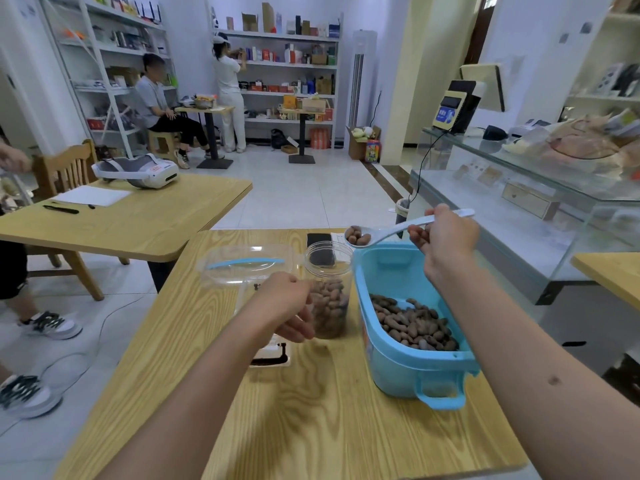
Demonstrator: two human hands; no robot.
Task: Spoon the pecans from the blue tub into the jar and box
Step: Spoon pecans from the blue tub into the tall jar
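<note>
The blue tub (391, 368) stands on the right of the wooden table (311, 410), with a layer of brown pecans (412, 322) in its bottom. A clear plastic jar (329, 268), roughly half full of pecans, stands just left of the tub. My left hand (289, 306) holds the jar's left side. My right hand (445, 239) grips the handle of a white spoon (391, 231). Its bowl carries a few pecans and hovers over the jar's right rim. A clear box with a blue handle (242, 266) stands left of the jar.
A black phone (320, 242) lies behind the jar. A flat clear lid (272, 356) lies under my left wrist. A second table (138, 216) with a headset sits to the left, a glass counter (519, 188) to the right. People stand and sit farther back.
</note>
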